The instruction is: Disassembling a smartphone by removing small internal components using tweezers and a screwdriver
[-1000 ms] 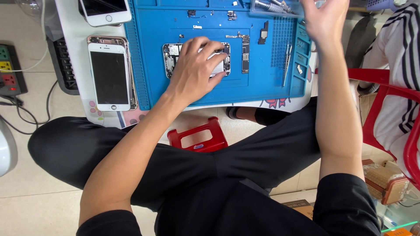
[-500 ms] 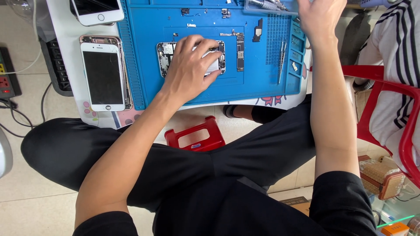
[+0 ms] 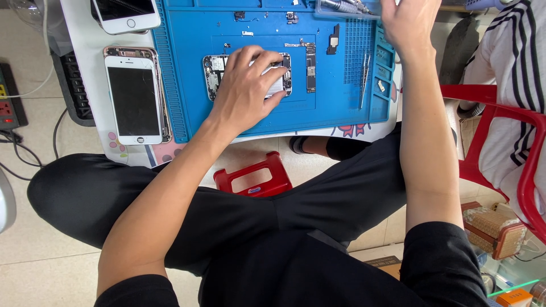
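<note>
head view, opened phone (image 3: 215, 73) under left hand (image 3: 244, 85) (palm down), on blue mat (image 3: 335, 102)

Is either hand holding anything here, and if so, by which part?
The left hand presses down on the opened phone body on the blue mat, fingers over its middle and right end. The right hand reaches toward the mat's top edge; any hold there cannot be told.

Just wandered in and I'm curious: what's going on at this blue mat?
A seated person is working on an opened phone lying on a blue work mat. Their left hand rests on it, while the right hand reaches toward the tool tray at the mat's far edge. A removed screen lies left of the mat, tweezers to the right.
</note>
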